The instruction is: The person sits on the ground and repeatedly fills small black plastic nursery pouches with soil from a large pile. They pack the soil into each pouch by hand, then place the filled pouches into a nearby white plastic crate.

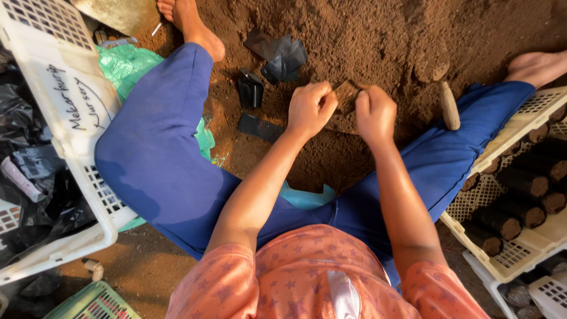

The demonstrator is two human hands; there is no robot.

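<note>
Closest to the camera, an orange star-print shirt [307, 277] and two bare forearms reach forward between legs in blue trousers [159, 159]. Further out, the left hand [310, 109] is curled into a loose fist, fingers pinching one edge of a small dark bag of soil [347, 94]. The right hand [375, 115] is likewise closed, gripping the bag's other edge, so the bag sits between both hands just above the heap of brown soil [378, 41]. Beside the right knee a wooden handle [450, 106] lies on the soil. Left of the hands, flat empty black bags [260, 127] lie on the ground. At the right, a cream crate [520, 242] holds filled black bags lying on their sides; at the left stands a white crate [65, 106].
</note>
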